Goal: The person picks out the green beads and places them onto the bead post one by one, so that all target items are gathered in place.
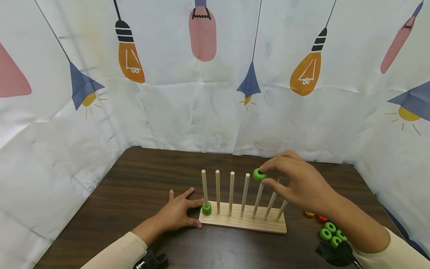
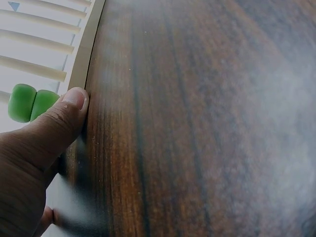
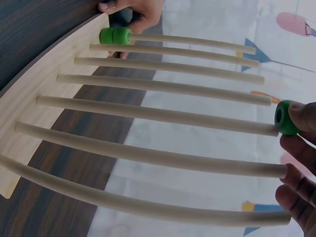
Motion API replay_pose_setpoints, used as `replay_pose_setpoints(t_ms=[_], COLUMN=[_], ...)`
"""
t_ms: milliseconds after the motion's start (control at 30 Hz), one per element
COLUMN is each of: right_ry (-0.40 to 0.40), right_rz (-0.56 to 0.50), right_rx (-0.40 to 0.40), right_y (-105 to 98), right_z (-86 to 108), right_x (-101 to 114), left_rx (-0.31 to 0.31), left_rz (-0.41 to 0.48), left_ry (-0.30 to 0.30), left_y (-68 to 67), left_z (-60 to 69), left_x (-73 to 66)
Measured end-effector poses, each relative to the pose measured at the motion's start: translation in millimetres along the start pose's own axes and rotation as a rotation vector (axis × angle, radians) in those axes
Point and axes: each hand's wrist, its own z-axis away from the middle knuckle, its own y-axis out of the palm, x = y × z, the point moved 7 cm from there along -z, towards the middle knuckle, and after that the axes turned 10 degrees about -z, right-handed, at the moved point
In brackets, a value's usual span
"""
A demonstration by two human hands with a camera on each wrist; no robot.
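Head view: right hand (image 1: 304, 183) pinches a green ring (image 1: 257, 176) just at the tip of the fifth peg (image 1: 258, 201) from left; left hand (image 1: 176, 213), fingers spread, touches the wooden base's (image 1: 242, 223) left end.

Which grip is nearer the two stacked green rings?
Left. The left grip is beside the stacked green rings; the right grip is farther off, holding another green ring at the top of a bare peg.

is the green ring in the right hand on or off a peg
Off: the right hand pinches the green ring by a peg; the right wrist view shows nothing through the ring.
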Motion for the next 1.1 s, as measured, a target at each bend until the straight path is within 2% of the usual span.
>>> replay_pose_setpoints(t_ms=[500, 833, 1100], right_ry=[0.009, 0.005, 0.031], right_rz=[-0.034, -0.021, -0.03], right_rx=[0.002, 0.012, 0.021], right_y=[9, 17, 24], right_z=[-10.4, -19.1, -25.3], right_x=[3, 6, 5], left_rx=[0.014, 0.014, 0.013], left_rz=[0.008, 0.011, 0.019], left_ry=[-0.005, -0.001, 0.002], left_y=[-0.7, 0.3, 0.1], left_z=[-0.3, -0.3, -0.3], left_x=[-0.8, 0.1, 0.0])
